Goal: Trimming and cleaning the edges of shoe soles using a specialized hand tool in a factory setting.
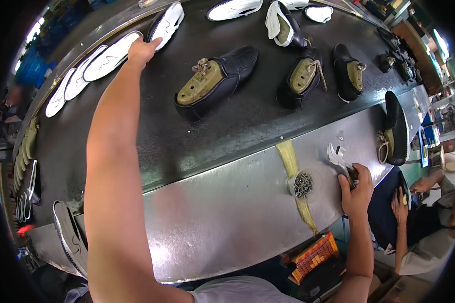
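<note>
R hand (356,189) gripping tool (337,157); L hand (142,51) on white sole (112,56), fingers curled.

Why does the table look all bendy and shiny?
In the head view, the fisheye lens bows the metal table edge and the dark belt; black corners ring the picture; overhead light glares pale on the metal; the left hand looks stretched long, and far edges blur.
</note>
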### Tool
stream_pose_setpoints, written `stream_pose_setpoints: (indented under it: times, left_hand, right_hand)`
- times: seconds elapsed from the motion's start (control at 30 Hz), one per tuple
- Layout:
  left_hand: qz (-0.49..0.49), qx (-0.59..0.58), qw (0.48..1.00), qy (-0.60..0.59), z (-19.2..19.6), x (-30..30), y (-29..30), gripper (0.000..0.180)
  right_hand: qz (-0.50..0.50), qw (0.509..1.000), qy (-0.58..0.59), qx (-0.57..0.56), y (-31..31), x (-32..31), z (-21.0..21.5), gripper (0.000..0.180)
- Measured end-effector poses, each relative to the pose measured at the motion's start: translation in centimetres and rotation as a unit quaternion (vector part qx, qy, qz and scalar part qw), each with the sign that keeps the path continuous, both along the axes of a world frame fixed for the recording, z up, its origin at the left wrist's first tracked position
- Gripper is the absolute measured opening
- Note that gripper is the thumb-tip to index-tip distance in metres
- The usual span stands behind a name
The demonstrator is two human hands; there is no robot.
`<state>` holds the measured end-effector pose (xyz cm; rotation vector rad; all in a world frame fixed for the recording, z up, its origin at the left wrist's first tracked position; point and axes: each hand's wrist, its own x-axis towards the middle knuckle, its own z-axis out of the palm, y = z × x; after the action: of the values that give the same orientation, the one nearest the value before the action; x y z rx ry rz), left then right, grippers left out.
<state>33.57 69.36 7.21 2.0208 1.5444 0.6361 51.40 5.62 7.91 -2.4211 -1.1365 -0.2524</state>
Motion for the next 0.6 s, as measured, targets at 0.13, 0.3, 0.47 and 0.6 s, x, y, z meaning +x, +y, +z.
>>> stream_pose_setpoints:
  times: [0.13, 0.3, 0.47, 0.6]
  left_hand:
    - [-0.073, -0.147, 0.984, -0.077, 0.8, -1.7, -3.1, 0.045]
    - [-0.091, -0.33, 0.872, -0.35, 6.2, -11.8, -12.6, 0.033]
    - [-0.244, -0.266, 0.803, -0.474, 4.5, -25.0, -33.0, 0.052]
    - [-0.206, -0.351, 0.712, -0.572, 2.7, -32.5, -45.7, 0.075]
  right_hand:
    - [-0.008, 1.0, 0.008, 0.005, 0.1, 0.0, 0.6, 0.04]
    - [0.023, 0.999, -0.02, 0.013, 0.4, -0.1, 0.0, 0.041]
    - [0.024, 0.998, -0.043, 0.03, -0.5, 0.2, -0.6, 0.043]
    - [0.079, 0.976, -0.163, 0.121, -0.7, 0.3, -0.8, 0.043]
